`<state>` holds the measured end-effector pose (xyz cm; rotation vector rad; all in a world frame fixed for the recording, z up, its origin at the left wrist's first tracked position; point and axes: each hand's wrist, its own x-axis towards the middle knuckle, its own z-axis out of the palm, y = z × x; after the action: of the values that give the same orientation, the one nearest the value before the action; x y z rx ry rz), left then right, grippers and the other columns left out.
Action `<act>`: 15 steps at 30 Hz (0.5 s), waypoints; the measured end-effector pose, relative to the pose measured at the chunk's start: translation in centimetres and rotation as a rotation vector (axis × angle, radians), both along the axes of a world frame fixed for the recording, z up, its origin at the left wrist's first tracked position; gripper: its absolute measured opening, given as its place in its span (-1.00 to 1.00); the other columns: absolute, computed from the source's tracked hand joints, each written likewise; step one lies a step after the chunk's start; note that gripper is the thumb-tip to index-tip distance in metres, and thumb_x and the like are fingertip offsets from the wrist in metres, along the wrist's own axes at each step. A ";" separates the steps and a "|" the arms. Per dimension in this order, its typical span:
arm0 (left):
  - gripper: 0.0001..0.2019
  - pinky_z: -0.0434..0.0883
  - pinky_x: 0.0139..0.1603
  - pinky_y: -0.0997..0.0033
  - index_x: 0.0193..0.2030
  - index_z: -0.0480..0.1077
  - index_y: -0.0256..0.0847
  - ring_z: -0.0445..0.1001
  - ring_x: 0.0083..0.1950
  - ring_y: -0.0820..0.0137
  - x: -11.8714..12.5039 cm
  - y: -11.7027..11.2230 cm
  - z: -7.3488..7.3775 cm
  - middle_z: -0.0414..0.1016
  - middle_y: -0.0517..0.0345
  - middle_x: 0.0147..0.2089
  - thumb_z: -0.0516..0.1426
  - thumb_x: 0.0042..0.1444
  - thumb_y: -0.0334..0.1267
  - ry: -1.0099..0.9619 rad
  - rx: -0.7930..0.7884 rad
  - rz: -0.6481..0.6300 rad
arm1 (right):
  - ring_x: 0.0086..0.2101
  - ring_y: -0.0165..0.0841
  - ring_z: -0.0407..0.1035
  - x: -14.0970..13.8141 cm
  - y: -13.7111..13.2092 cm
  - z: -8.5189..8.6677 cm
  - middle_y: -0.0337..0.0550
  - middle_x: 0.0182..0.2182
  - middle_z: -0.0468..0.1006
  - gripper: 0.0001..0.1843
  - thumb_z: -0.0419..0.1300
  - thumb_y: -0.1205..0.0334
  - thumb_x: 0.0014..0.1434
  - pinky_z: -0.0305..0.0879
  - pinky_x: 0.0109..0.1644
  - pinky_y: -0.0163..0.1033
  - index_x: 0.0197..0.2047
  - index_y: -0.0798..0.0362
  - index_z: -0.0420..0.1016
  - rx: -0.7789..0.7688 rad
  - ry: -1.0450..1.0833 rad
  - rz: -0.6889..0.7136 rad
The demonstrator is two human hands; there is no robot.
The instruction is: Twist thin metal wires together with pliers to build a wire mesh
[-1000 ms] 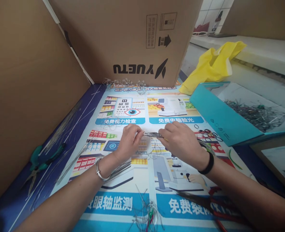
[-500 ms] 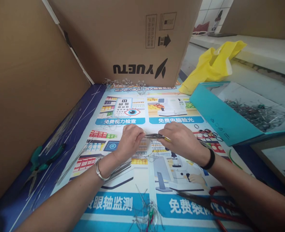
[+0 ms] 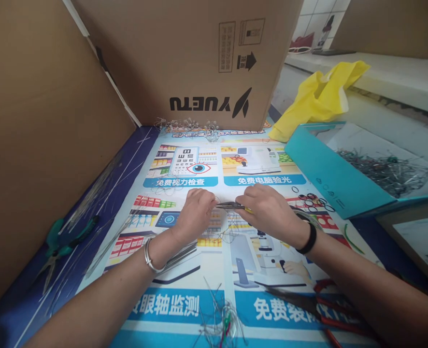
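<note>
My right hand (image 3: 266, 208) is closed around needle-nose pliers (image 3: 230, 205) with a bit of yellow handle showing. Their jaws point left and reach the fingertips of my left hand (image 3: 196, 210). Those left fingers are pinched together, apparently on a thin wire whose end is hidden by the fingers. Below the pliers, a loose tangle of fine wire (image 3: 230, 233) lies on the printed sheet (image 3: 232, 270). Straight wire lengths (image 3: 180, 256) rest beside my left wrist.
Teal-handled pliers (image 3: 56, 246) lie at left near loose wires. Red-handled scissors (image 3: 319, 309) sit under my right forearm. A wire bundle (image 3: 223, 319) lies in front. At right are black rings (image 3: 310, 200), a blue box (image 3: 319, 169) of wire pieces and a yellow bag (image 3: 319, 99). Cardboard (image 3: 185, 58) stands behind.
My right hand and the pliers have shifted slightly left, with the jaws still at my left fingertips. The left hand has barely moved. Everything else stays in place.
</note>
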<state>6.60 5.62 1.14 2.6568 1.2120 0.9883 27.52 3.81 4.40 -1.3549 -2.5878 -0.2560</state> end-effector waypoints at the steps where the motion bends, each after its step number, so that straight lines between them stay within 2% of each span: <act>1: -0.83 0.27 -0.19 0.27 -0.38 0.15 -0.17 0.26 -0.31 0.33 0.0 0.0 0.0 0.33 0.15 -0.39 -0.11 0.25 -0.37 0.008 0.004 0.005 | -0.34 -0.32 0.25 0.0 0.0 0.0 -0.12 -0.43 0.44 -0.78 0.10 0.15 0.18 0.01 -0.28 -0.23 -0.29 0.08 0.51 -0.002 -0.004 -0.003; 15: -0.83 0.26 -0.17 0.24 -0.40 0.19 -0.18 0.30 -0.34 0.30 0.1 0.0 0.3 0.39 0.13 -0.42 -0.08 0.22 -0.38 0.109 -0.058 0.046 | -0.37 -0.34 0.21 0.1 0.0 0.4 -0.12 -0.45 0.43 -0.78 0.08 0.18 0.19 -0.06 -0.31 -0.22 -0.40 0.07 0.47 -0.008 -0.094 0.001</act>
<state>6.74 5.66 1.45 2.6813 1.3071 0.8099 27.63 3.80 4.77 -1.3762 -2.6683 -0.3163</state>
